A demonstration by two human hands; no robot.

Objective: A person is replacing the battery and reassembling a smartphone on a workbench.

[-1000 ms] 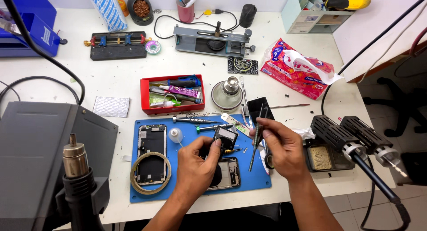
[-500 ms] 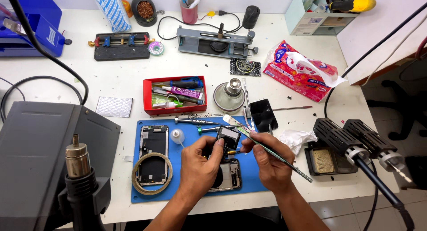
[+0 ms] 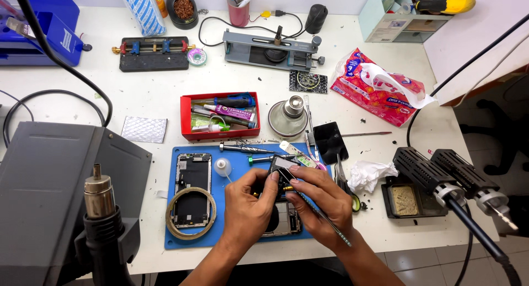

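Hands over blue mat (image 3: 231, 154) on worktop (image 3: 138, 98).
Left hand (image 3: 250, 206) fingers clamp small dark component (image 3: 284, 167) above opened phone (image 3: 281, 220); right hand (image 3: 322, 203) fingers grip tweezers (image 3: 325, 225), tips touching component.

A small dark phone part (image 3: 282, 167) with a pale top face sits tilted above the blue mat, pinched at both ends. Slim metal tweezers (image 3: 319, 214) slant from it down toward the bench's near edge.
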